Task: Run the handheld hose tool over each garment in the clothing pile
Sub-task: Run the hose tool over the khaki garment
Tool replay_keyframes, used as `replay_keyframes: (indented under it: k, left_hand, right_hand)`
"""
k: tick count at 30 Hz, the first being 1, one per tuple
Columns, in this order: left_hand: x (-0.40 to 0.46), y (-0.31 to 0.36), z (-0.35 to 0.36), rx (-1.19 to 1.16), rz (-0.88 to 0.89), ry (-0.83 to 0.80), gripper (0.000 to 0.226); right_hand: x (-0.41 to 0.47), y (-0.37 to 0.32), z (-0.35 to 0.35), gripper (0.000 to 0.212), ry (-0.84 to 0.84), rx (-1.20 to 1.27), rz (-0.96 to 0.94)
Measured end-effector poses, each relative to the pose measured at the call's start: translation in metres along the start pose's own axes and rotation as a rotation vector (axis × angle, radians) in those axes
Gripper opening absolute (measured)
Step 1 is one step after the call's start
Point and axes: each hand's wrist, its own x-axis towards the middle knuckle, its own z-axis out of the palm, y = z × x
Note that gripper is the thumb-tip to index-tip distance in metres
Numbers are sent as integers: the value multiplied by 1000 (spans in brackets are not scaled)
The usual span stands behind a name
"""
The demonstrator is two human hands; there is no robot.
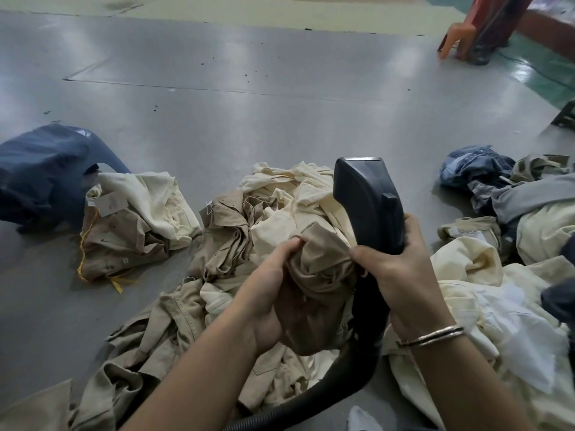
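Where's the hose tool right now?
In the head view, right of centre: the hose tool stands upright in the right hand, against the tan garment the left hand bunches.

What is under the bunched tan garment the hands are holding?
Under the tan garment lies the pile of tan and cream clothes, with the black hose curving below it. The left hand cups its underside. The floor directly beneath is covered.

No legible text; hang tag (107, 205) on cream garment (149, 197) unreadable.
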Motion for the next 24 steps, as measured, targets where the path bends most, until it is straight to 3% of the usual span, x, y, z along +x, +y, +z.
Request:
replay_keyframes:
  k: [6, 12, 17, 21, 24]
  left_hand:
    - [0, -1, 1, -94, -80, 24, 54]
    - [5, -9, 1, -187, -82, 46, 62]
    - [5, -11, 2, -285, -139, -113, 63]
    - [8, -8, -2, -338, -72, -144, 65]
    - [12, 4, -9, -346, 44, -26, 57]
  right_hand:
    - [-2, 9, -2, 51, -99, -26, 15]
    - [1, 10, -1, 52, -40, -149, -7]
    - [0, 9, 4, 51, -18, -127, -38]
    - [2, 13, 10, 48, -37, -65, -10]
    - [5, 15, 1, 43, -71, -121, 22]
